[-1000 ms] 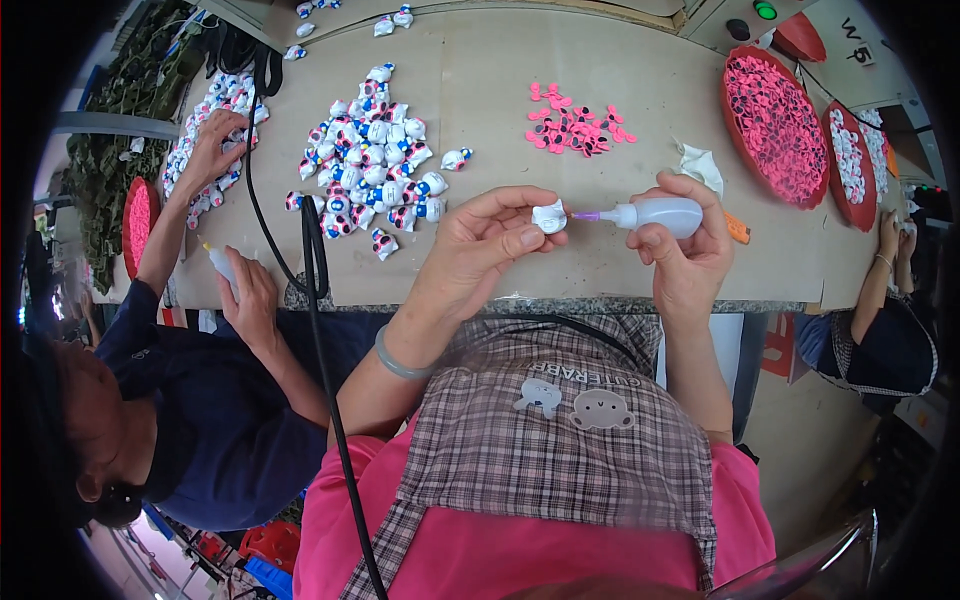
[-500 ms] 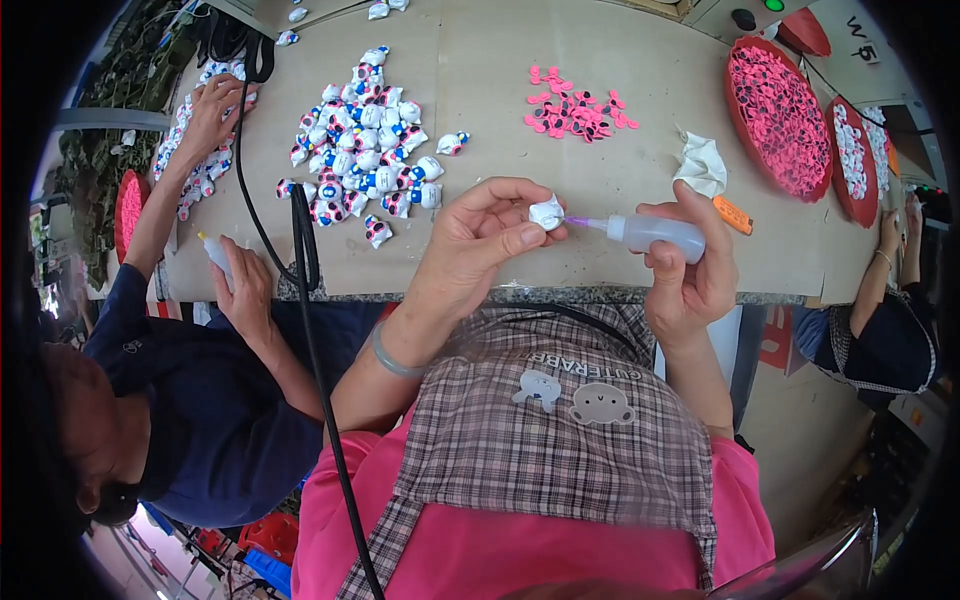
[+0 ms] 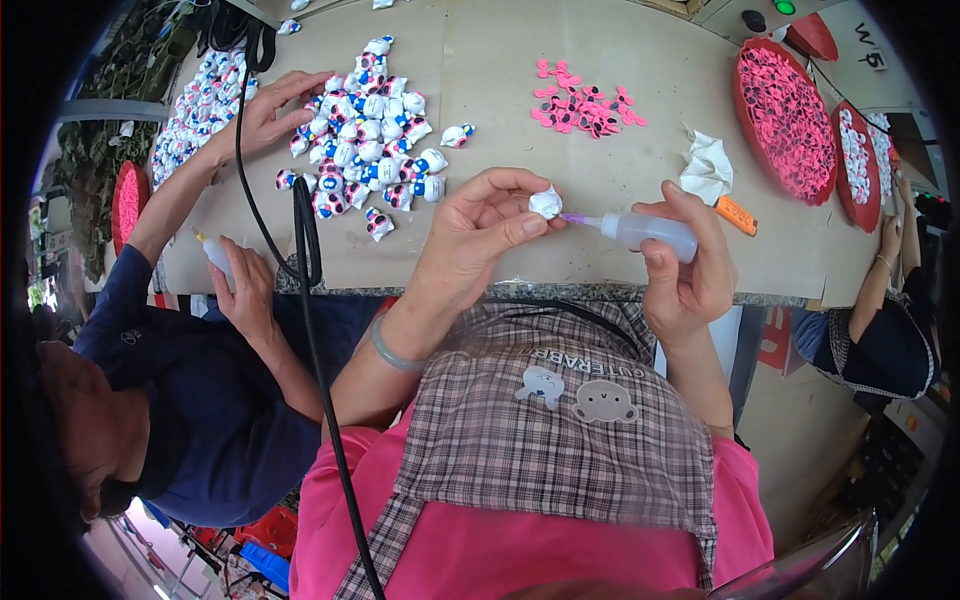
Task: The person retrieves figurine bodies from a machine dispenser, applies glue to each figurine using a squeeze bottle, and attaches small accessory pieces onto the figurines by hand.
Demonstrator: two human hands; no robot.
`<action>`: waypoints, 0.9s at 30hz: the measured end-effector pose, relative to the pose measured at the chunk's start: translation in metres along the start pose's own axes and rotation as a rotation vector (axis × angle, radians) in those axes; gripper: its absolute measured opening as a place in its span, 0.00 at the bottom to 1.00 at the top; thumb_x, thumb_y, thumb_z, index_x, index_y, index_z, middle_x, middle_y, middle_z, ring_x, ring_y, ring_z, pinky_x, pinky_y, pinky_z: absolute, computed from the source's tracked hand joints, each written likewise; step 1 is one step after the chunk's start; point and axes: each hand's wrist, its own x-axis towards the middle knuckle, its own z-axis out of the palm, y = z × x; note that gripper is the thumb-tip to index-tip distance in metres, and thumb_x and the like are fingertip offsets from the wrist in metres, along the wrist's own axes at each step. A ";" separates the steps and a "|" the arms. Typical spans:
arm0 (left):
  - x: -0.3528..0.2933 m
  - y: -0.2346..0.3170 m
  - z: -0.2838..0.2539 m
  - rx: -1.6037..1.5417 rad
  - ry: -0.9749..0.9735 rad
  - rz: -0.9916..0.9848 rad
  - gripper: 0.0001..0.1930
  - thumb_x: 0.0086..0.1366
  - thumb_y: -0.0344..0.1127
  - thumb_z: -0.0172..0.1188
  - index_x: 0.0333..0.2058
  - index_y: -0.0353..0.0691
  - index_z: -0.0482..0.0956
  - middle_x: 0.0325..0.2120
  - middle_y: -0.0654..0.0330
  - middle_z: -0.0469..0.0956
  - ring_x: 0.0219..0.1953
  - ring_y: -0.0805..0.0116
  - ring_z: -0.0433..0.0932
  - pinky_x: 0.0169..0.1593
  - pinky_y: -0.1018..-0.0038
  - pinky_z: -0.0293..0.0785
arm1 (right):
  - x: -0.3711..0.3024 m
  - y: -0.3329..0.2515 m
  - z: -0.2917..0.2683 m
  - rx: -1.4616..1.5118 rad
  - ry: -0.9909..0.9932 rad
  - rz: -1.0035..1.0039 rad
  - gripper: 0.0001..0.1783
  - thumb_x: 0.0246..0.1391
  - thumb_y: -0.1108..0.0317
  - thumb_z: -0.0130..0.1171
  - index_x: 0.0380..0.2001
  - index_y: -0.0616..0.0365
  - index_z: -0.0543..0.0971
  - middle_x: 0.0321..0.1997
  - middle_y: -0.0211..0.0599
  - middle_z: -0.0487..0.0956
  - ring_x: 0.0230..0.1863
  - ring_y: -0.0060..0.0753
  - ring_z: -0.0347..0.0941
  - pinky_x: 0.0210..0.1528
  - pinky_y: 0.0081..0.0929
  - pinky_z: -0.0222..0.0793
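Between the thumb and fingers of my left hand is a small white figurine piece, held above the table's near edge. My right hand grips a translucent squeeze bottle lying sideways, its purple nozzle tip pointing left and meeting the white piece or very near it. Beyond my left hand is a heap of small white, blue and pink figurines. Pink pieces with dark spots lie loose farther back, in front of my right hand.
A crumpled white tissue and an orange object lie right. Red trays of pink and white pieces stand far right. At left, a co-worker's hand reaches to the heap; their other hand holds a bottle. A black cable hangs across.
The co-worker's far hand has moved right, from the left-hand group of figurines to the heap's edge. My hands keep nearly the same pose, with the nozzle still at the white piece.
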 end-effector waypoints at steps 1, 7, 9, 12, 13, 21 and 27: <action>0.000 0.000 0.000 0.000 0.006 -0.010 0.16 0.59 0.24 0.60 0.46 0.32 0.72 0.41 0.54 0.77 0.43 0.66 0.78 0.51 0.72 0.74 | 0.000 0.000 0.001 0.016 -0.008 0.007 0.22 0.54 0.65 0.61 0.48 0.68 0.72 0.30 0.46 0.79 0.30 0.33 0.77 0.30 0.23 0.72; 0.000 -0.002 0.001 -0.023 -0.005 -0.044 0.15 0.59 0.24 0.60 0.46 0.31 0.72 0.41 0.53 0.77 0.43 0.65 0.78 0.51 0.71 0.75 | -0.001 0.002 0.006 0.031 0.006 0.009 0.22 0.54 0.65 0.61 0.48 0.68 0.72 0.31 0.45 0.79 0.29 0.33 0.77 0.30 0.23 0.71; 0.000 -0.003 0.000 -0.034 -0.007 -0.051 0.14 0.60 0.23 0.59 0.45 0.31 0.72 0.40 0.53 0.77 0.42 0.64 0.79 0.50 0.71 0.75 | -0.002 0.003 0.006 0.027 0.017 0.014 0.22 0.54 0.64 0.61 0.48 0.68 0.72 0.31 0.45 0.79 0.29 0.33 0.77 0.30 0.23 0.72; 0.000 -0.003 -0.001 -0.052 -0.025 -0.048 0.14 0.61 0.24 0.58 0.46 0.31 0.72 0.40 0.53 0.77 0.42 0.64 0.79 0.50 0.72 0.75 | -0.003 0.004 0.005 0.001 0.017 -0.004 0.23 0.54 0.64 0.61 0.48 0.68 0.72 0.33 0.46 0.79 0.30 0.34 0.78 0.30 0.23 0.72; 0.000 -0.003 -0.001 -0.061 -0.030 -0.057 0.14 0.62 0.24 0.57 0.47 0.31 0.72 0.41 0.53 0.77 0.43 0.65 0.78 0.50 0.72 0.75 | -0.005 0.005 0.005 0.002 0.024 0.000 0.23 0.54 0.64 0.61 0.48 0.68 0.72 0.34 0.46 0.79 0.31 0.34 0.78 0.30 0.23 0.72; -0.001 -0.003 -0.002 -0.082 -0.039 -0.078 0.16 0.63 0.26 0.56 0.50 0.31 0.72 0.46 0.47 0.76 0.44 0.64 0.78 0.52 0.71 0.74 | -0.006 0.004 0.002 -0.018 0.022 0.007 0.23 0.54 0.64 0.61 0.47 0.69 0.72 0.37 0.46 0.79 0.32 0.35 0.79 0.31 0.24 0.73; -0.002 -0.003 -0.003 -0.094 -0.036 -0.084 0.17 0.64 0.27 0.55 0.51 0.30 0.71 0.45 0.47 0.76 0.44 0.64 0.79 0.51 0.71 0.75 | -0.008 0.003 -0.001 0.013 0.030 0.054 0.23 0.54 0.65 0.61 0.48 0.69 0.71 0.38 0.48 0.78 0.33 0.36 0.79 0.32 0.25 0.74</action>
